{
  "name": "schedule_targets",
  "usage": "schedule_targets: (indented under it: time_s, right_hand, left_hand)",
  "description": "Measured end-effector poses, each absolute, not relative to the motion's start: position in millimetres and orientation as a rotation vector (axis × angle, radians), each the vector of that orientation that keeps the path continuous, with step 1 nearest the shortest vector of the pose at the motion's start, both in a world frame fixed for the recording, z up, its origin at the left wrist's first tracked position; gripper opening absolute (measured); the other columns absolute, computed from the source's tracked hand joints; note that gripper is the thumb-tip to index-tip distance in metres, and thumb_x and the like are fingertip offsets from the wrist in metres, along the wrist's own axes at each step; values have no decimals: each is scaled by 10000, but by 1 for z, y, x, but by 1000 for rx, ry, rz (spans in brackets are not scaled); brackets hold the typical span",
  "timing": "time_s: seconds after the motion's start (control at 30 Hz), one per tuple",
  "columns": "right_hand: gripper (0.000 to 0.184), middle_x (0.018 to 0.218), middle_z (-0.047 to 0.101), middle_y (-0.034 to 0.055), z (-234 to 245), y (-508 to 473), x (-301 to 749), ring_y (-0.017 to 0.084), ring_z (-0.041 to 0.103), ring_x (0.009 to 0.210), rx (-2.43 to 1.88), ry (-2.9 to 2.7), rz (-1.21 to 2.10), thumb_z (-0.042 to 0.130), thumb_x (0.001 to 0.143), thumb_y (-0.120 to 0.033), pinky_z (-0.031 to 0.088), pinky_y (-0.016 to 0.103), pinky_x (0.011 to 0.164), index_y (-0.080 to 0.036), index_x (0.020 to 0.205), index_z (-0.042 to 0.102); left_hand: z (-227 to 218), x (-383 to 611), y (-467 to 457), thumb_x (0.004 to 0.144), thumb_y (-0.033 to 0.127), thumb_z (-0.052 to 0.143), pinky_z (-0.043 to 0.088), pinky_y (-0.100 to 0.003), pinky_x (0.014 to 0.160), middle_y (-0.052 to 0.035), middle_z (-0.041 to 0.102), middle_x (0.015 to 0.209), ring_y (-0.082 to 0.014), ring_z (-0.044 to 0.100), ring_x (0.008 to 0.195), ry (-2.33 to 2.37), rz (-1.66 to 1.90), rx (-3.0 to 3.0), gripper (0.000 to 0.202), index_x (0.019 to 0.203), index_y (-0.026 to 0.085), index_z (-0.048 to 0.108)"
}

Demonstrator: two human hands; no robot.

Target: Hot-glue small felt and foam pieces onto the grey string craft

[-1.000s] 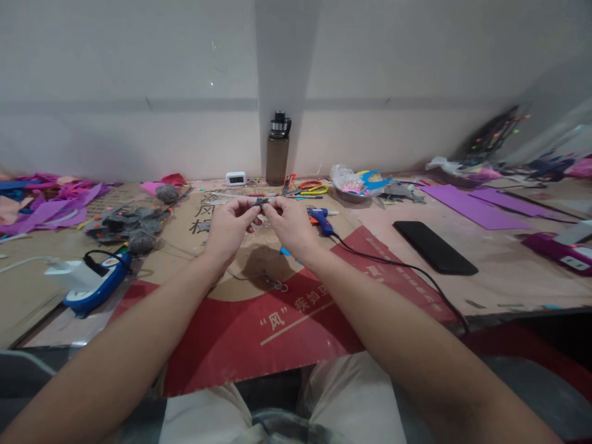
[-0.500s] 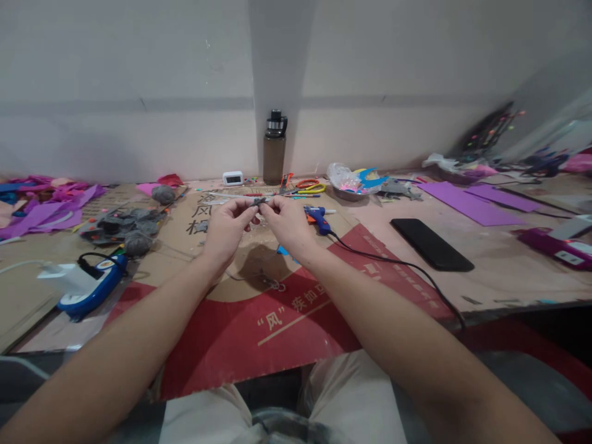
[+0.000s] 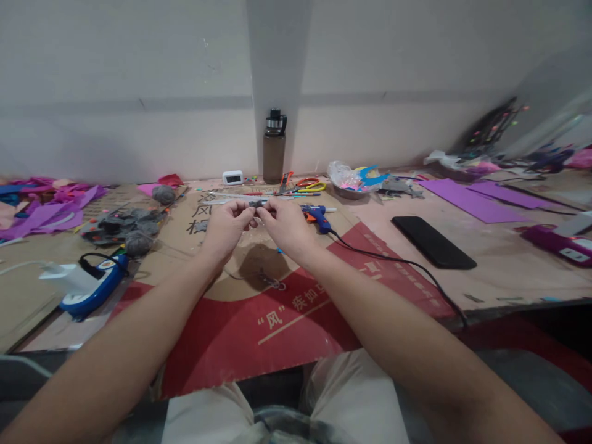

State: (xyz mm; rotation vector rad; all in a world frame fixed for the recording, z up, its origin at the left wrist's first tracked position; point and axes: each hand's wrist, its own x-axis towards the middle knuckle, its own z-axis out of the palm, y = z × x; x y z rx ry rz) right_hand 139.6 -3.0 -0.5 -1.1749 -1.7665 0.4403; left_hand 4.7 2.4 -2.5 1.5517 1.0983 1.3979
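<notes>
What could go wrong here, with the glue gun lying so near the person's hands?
The right hand might brush the glue gun; if its tip is hot, which I can't tell, that could burn.

Its black cord runs beside the right forearm to the near edge of the table, so a snag could drag it.

The small grey piece, pinched by the left hand and right, could slip.

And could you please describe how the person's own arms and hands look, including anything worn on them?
The left hand and the right hand are ungloved, and no ring, watch or bracelet shows. The left forearm and right forearm are bare up to the picture's edge, with no sleeve or marking visible.
</notes>
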Motion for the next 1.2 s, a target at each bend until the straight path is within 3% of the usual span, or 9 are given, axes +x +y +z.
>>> schedule_targets:
  time_s: [0.23,0.43,0.57,0.9,1.2]
  right_hand:
    - [171,659,555,-21,-1,-3,136,111,470,625,-1152,-1734,596,554,811,-275,335,253,608,-183,670,527]
    - [196,664,508,-51,-5,0,130,100,455,596,-1095,-1466,837,586,771,-372,352,237,575,-199,811,504]
    - [177,609,464,-56,-6,1,131,87,392,541,-1059,-1418,924,545,782,-359,327,233,541,-193,724,524]
    - [173,618,513,-35,-9,15,149,103,446,591,-1108,-1563,717,550,776,-297,326,248,582,-173,656,533]
    - [97,682,521,-26,-5,3,151,121,461,624,-1085,-1736,512,533,819,-280,341,260,607,-189,851,545]
  left_hand:
    - [-8,1,11,737,153,528,306,-226,489,12,515,550,-87,419,489,1071,1450,1446,136,603,178,528]
    - [-8,4,9,749,136,530,273,-221,492,33,462,556,-78,381,493,1037,1492,1364,124,634,176,507]
    - [-7,7,5,742,173,580,280,-217,482,52,424,547,-71,351,473,1000,1479,1359,106,661,175,512]
    - [6,2,-3,735,216,618,401,-217,523,-12,572,631,-91,518,536,861,1270,1267,85,755,134,619]
    - [2,-3,2,716,242,681,448,-215,529,-7,589,604,-89,531,524,988,1229,1378,103,724,142,659]
